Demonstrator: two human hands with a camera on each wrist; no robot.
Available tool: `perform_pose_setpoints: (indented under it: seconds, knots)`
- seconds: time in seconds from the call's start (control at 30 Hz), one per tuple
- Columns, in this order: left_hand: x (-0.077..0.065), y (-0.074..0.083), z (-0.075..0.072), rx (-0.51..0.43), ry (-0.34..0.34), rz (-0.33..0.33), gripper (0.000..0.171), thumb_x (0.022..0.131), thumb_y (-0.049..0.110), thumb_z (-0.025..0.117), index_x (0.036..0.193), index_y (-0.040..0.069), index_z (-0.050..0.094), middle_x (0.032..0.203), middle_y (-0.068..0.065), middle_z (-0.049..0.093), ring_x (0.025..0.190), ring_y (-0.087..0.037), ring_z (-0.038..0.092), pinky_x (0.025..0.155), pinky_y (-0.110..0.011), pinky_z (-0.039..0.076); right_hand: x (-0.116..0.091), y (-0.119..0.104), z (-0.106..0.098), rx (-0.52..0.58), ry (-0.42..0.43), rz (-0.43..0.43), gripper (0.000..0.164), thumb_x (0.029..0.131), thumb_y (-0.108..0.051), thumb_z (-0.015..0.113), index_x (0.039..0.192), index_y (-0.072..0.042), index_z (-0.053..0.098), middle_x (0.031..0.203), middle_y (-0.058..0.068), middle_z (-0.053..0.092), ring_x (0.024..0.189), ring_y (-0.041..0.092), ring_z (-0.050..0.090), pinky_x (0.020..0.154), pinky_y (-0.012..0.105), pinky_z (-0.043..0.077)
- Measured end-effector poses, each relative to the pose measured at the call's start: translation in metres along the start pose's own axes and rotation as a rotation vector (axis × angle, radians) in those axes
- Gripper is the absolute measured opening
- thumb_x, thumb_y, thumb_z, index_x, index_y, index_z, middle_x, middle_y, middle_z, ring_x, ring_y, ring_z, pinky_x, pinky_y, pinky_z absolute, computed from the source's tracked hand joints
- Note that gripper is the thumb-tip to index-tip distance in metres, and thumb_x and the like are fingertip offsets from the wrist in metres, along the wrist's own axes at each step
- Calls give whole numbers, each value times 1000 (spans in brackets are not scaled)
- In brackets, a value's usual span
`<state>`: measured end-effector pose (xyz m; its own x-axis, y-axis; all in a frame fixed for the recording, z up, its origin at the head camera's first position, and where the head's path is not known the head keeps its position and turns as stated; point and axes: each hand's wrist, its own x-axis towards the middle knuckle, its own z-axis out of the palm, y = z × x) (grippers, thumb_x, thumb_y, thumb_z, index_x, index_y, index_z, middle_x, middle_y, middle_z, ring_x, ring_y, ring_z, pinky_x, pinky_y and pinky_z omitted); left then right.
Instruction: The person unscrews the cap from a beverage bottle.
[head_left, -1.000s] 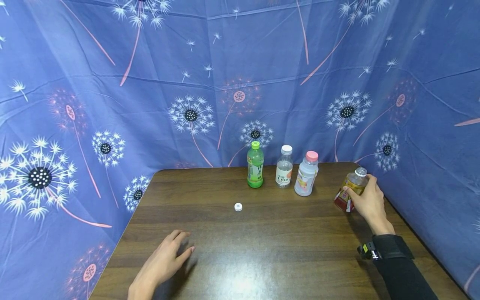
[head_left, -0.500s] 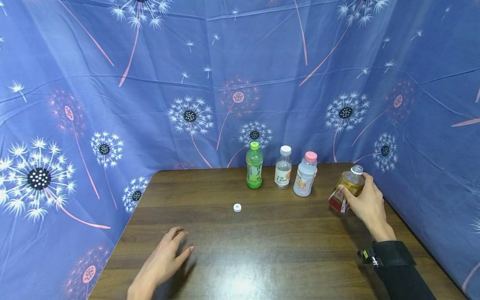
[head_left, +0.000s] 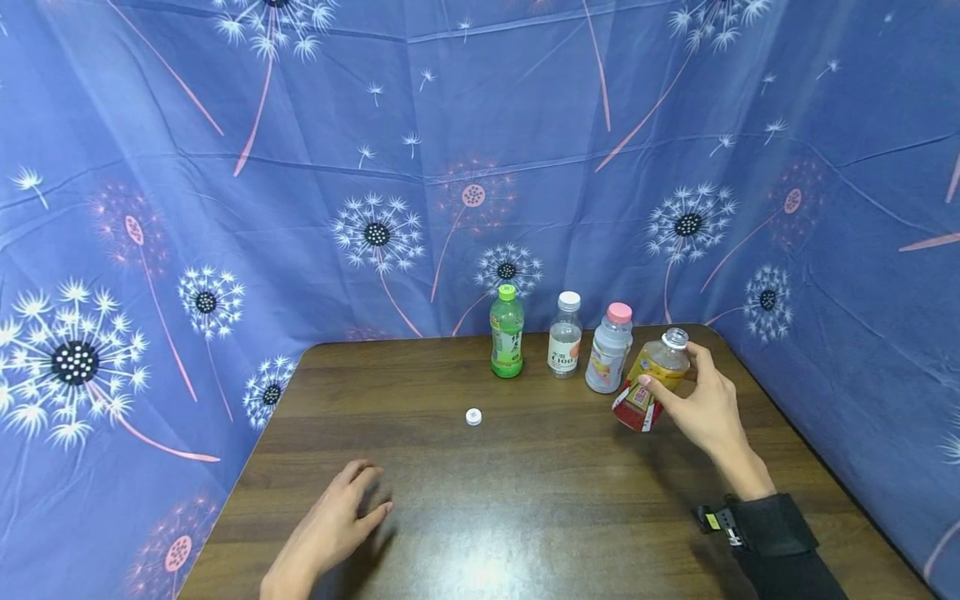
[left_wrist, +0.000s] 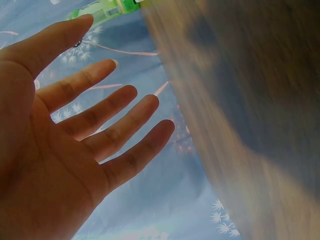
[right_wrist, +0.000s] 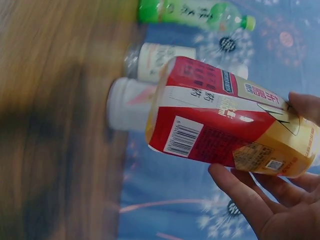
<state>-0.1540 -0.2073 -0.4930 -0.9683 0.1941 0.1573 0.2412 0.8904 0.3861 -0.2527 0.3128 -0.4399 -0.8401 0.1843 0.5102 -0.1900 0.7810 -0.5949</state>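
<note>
My right hand (head_left: 708,408) grips a red and yellow labelled drink bottle (head_left: 651,379), thumb on one side and fingers on the other. No cap is on its clear neck, and the bottle tilts, its base toward the left. In the right wrist view the label of the bottle (right_wrist: 215,115) shows a barcode. My left hand (head_left: 330,525) hovers over the table's left front with relaxed, spread fingers and holds nothing. The left wrist view shows the bare palm of that hand (left_wrist: 55,165). A small white bottle cap (head_left: 473,417) lies on the table, beyond the left hand.
Toward the back stand a green bottle (head_left: 507,333), a clear bottle with a white cap (head_left: 565,337) and a whitish bottle with a pink cap (head_left: 609,350). The held bottle overlaps the last one's side. A blue dandelion cloth (head_left: 300,208) hangs behind the wooden table (head_left: 420,500).
My right hand has carried the drink bottle leftward from the table's right edge, close to the pink-capped bottle, and its tilt has grown. The left hand has barely shifted.
</note>
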Motion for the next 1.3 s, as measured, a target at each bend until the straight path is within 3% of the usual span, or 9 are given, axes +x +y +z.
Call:
perform_pose_setpoints:
  seconds: [0.13, 0.27, 0.4, 0.73, 0.97, 1.3]
  knots:
    - [2, 3, 2, 1, 20, 28, 47, 81, 35, 71, 123, 17, 57, 128, -2, 51, 118, -21, 52, 97, -42, 45, -7, -18, 4, 57, -66, -86, 81, 71, -48, 76, 138, -22, 38, 122, 16, 58, 109, 35, 57, 79, 53, 48]
    - [3, 5, 2, 6, 48, 49, 45, 80, 34, 73, 120, 18, 59, 124, 0, 54, 115, -18, 53, 96, -39, 46, -16, -37, 9, 90, -146, -189, 80, 70, -46, 78, 137, -27, 38, 120, 7, 59, 100, 26, 62, 75, 45, 52]
    - [4, 8, 2, 6, 37, 42, 44, 80, 35, 72, 119, 20, 59, 122, 3, 54, 114, -16, 53, 95, -38, 46, -24, -53, 15, 77, -210, -256, 82, 68, -51, 78, 136, -31, 38, 117, 1, 59, 100, 20, 61, 78, 44, 49]
    - [4, 8, 7, 12, 23, 41, 42, 82, 38, 70, 118, 20, 60, 121, 4, 55, 113, -15, 54, 95, -38, 46, -41, -73, 33, 246, -462, -350, 77, 73, -48, 74, 137, -32, 34, 118, -10, 56, 96, 8, 63, 75, 28, 54]
    - [5, 8, 4, -1, 71, 71, 38, 81, 36, 71, 115, 21, 62, 120, 5, 56, 111, -14, 56, 93, -37, 47, -54, -81, 47, 301, -601, -376, 73, 76, -47, 73, 136, -35, 33, 115, -14, 57, 99, 6, 61, 78, 30, 54]
    - [7, 11, 3, 4, 63, 62, 39, 81, 37, 71, 116, 23, 61, 123, 5, 54, 113, -15, 55, 95, -38, 46, -69, -93, 62, 375, -732, -389, 74, 75, -43, 75, 136, -30, 34, 113, -15, 58, 102, 5, 60, 78, 27, 54]
